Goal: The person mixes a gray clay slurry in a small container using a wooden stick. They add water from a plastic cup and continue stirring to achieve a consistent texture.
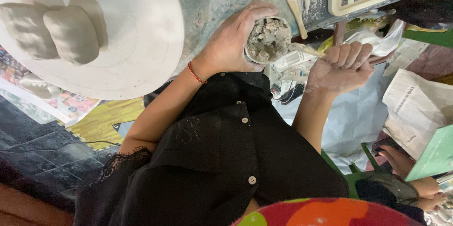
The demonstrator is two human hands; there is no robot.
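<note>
The left hand [233, 42] is shown closed around a small round cup [268, 41], gripped by its side wall at the worktop [207, 13] edge. The cup is filled with lumpy grey clay [269, 37], judged wet, soft and slippery, moderately heavy for its size; a full wrap around the wall is judged the safest hold. At 3 o'clock, the right hand [342, 65] is fisted on a wooden stick [306, 50], its tip at the clay. At 10 o'clock, shaped clay lumps [61, 30] are seen on a white round board [141, 42].
</note>
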